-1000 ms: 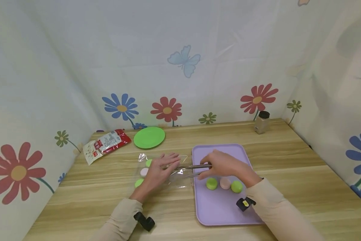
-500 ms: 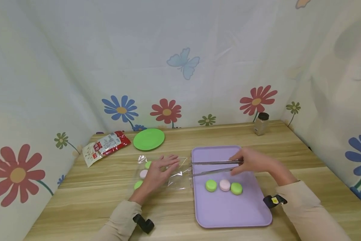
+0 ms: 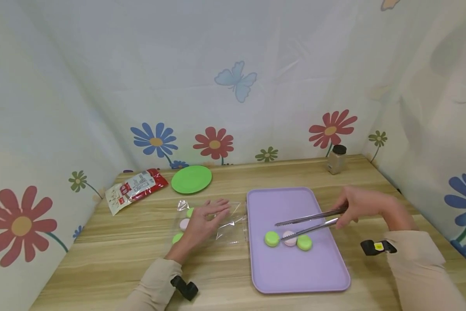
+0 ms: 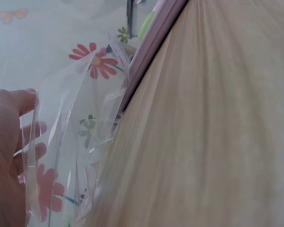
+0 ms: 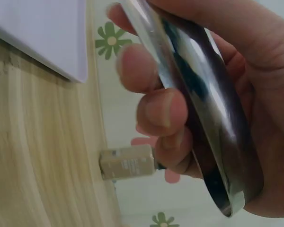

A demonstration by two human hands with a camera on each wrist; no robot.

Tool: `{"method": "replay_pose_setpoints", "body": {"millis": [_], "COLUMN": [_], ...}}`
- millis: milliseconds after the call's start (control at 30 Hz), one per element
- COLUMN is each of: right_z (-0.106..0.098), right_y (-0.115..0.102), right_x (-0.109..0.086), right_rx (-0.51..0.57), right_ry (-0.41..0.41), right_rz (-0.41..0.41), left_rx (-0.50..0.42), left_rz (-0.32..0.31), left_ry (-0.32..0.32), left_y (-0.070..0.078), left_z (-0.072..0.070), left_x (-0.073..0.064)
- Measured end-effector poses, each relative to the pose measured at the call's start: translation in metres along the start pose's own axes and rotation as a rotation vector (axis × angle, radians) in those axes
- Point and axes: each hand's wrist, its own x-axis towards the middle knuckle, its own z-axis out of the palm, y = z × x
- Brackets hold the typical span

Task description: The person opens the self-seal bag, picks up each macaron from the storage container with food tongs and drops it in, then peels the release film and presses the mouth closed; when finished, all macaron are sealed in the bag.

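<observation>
In the head view, my right hand [image 3: 367,206] holds metal tongs [image 3: 311,219] over the right side of the lilac tray [image 3: 299,276], their arms spread apart with nothing between the tips. The right wrist view shows its fingers curled round the bent end of the tongs [image 5: 213,109]. Below the tips lie green [image 3: 272,239], pink [image 3: 287,242] and green macarons [image 3: 304,242] in a row. My left hand [image 3: 202,222] lies with extended fingers over a clear plastic bag [image 3: 237,231]; film rises beside its fingers [image 4: 23,101]. Pink [image 3: 184,224] and green macarons show inside, partly hidden.
A green plate [image 3: 191,179] and a red-and-white packet [image 3: 135,190] lie at the back left of the wooden table [image 3: 213,280]. At the back right stands a jar with a black lid [image 3: 336,160]. A flowered curtain surrounds the table.
My right hand has drawn the tongs rightward out of the bag, and their tips are now over the tray's macarons. The left hand has stayed at the bag.
</observation>
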Motion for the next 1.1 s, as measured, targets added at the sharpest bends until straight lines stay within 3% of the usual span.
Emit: {"method": "replay_pose_setpoints", "body": {"millis": [133,333,900,1100], "right_z": [-0.003,-0.005,-0.009,-0.013], "right_y": [0.003,0.002,-0.010,-0.015], "right_x": [-0.009,-0.014,-0.020,-0.022], "right_rx": [0.006,0.006,-0.028,-0.050], "right_ry": [-0.030,-0.039,-0.051,-0.020], "right_rz": [0.020,0.067,0.099,0.092], "left_rx": [0.005,0.022,0.052,0.029], "left_rz": [-0.007,0.034,0.033,0.040], "left_ry": [0.009,0.012,-0.011,-0.008], "left_y": [-0.015,-0.035,-0.039,-0.040], "left_z": [0.004,0.006,0.003,0.003], "left_x": [0.001,0.002,0.001,0.001]}}
